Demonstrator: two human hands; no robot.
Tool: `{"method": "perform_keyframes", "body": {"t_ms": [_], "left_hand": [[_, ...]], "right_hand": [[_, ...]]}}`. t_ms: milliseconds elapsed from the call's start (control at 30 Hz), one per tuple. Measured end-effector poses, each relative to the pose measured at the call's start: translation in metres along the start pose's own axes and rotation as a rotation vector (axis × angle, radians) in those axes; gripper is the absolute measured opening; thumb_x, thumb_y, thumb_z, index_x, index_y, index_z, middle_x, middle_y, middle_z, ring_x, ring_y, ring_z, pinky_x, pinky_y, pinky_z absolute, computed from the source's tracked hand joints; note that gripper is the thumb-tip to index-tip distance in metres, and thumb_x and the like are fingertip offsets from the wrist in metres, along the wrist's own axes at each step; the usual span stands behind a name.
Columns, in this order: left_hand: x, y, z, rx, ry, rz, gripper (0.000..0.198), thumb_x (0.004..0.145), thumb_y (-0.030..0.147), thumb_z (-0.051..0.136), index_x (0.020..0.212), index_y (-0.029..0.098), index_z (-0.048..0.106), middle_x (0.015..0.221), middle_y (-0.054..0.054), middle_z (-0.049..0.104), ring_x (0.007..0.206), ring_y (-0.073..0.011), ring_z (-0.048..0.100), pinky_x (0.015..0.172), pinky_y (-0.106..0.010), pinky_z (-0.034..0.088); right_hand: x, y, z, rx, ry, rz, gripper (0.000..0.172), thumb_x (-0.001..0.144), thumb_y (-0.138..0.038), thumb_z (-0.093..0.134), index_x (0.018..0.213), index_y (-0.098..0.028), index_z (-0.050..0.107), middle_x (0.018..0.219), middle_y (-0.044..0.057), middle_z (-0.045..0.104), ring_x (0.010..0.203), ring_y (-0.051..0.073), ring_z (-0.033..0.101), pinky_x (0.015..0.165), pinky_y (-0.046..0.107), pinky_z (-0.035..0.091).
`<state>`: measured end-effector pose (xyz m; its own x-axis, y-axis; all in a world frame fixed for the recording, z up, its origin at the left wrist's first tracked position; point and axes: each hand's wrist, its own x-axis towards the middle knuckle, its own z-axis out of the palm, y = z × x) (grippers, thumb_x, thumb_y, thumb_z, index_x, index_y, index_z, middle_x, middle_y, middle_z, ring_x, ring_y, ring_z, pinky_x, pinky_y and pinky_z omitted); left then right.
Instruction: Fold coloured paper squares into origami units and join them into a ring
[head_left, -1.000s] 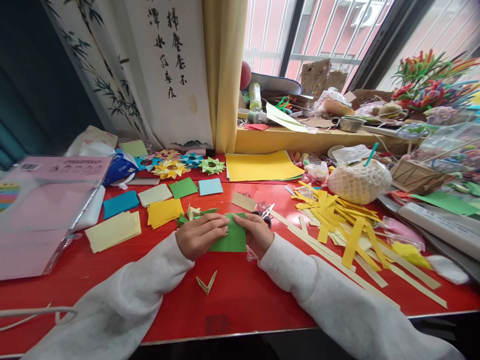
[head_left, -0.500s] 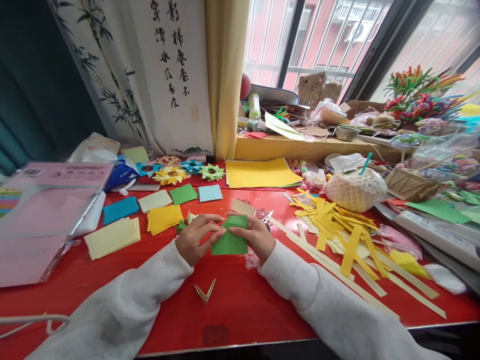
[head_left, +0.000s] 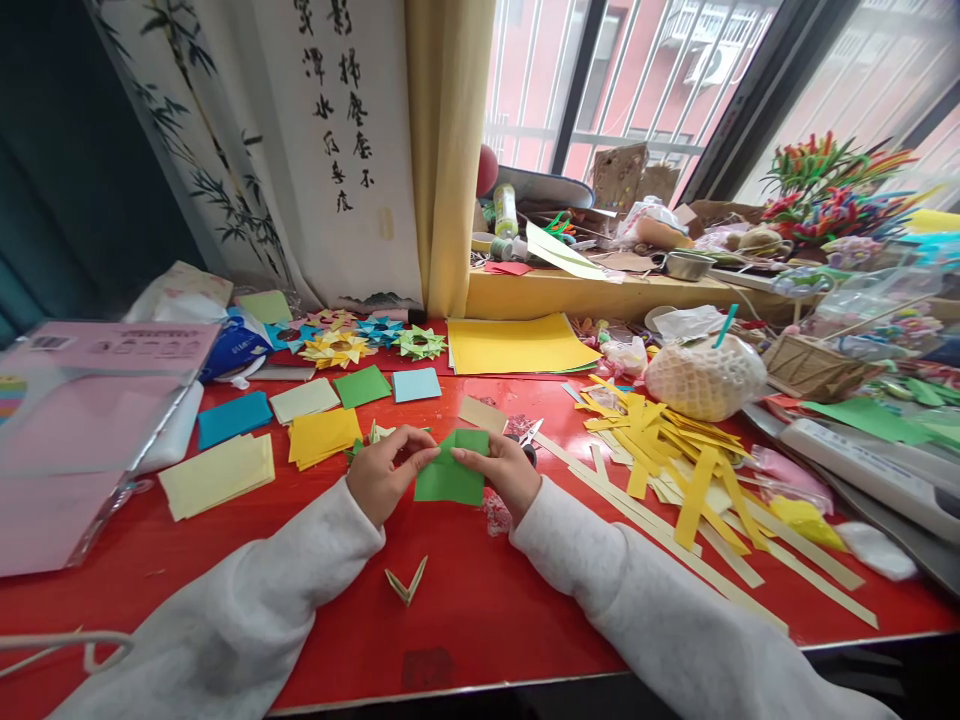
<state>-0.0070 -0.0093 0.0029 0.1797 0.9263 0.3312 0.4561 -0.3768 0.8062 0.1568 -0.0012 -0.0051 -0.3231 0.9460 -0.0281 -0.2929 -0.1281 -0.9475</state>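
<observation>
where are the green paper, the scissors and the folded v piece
green paper [head_left: 448, 482], head view, its flat lower half
scissors [head_left: 531, 433], head view, the silver blades
folded v piece [head_left: 405, 596], head view, the pointed tip

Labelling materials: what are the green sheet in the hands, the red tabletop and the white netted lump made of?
The green sheet looks like thin matte paper: it folds to a sharp edge where the left hand and right hand pinch it. The red tabletop is hard and glossy, lacquer or laminate; it shows sheen. The white netted lump is likely foam mesh, open weave.
</observation>
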Motion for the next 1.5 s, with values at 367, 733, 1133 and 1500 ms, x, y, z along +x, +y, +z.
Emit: {"method": "perform_keyframes", "body": {"t_ms": [367,733,1133,1500], "left_hand": [[0.004,0.003,-0.001,0.032,-0.063,0.017,0.023,0.071,0.039,0.052,0.071,0.017,0.059,0.071,-0.002,0.061,0.068,-0.014,0.056,0.062,-0.024,0.045],[0.004,0.004,-0.001,-0.027,-0.091,-0.065,0.025,0.072,0.04,0.05,0.068,0.016,0.057,0.064,0.0,0.058,0.062,-0.0123,0.052,0.058,-0.022,0.042],[0.002,0.002,0.002,-0.045,-0.088,-0.144,0.025,0.069,0.04,0.052,0.071,0.017,0.059,0.061,0.001,0.055,0.056,-0.0109,0.049,0.052,-0.021,0.04],[0.004,-0.004,0.001,-0.122,-0.167,-0.206,0.027,0.07,0.04,0.052,0.074,0.015,0.06,0.062,-0.001,0.056,0.058,-0.0123,0.051,0.056,-0.024,0.042]], "right_hand": [[-0.005,0.003,0.003,-0.038,-0.073,0.022,0.032,0.055,-0.034,0.068,0.078,-0.013,0.063,0.071,0.003,0.065,0.065,0.016,0.06,0.064,0.031,0.046],[-0.006,0.01,-0.001,-0.309,-0.13,-0.006,0.032,0.059,-0.037,0.063,0.081,-0.014,0.063,0.069,0.003,0.063,0.067,0.018,0.058,0.063,0.031,0.046],[-0.002,0.004,0.002,-0.073,-0.022,0.04,0.024,0.059,-0.03,0.065,0.077,-0.014,0.063,0.066,0.002,0.064,0.063,0.015,0.059,0.062,0.028,0.045],[-0.002,0.005,0.0,-0.064,0.031,0.007,0.027,0.057,-0.032,0.066,0.076,-0.013,0.061,0.067,0.003,0.064,0.062,0.016,0.059,0.061,0.029,0.046]]}}
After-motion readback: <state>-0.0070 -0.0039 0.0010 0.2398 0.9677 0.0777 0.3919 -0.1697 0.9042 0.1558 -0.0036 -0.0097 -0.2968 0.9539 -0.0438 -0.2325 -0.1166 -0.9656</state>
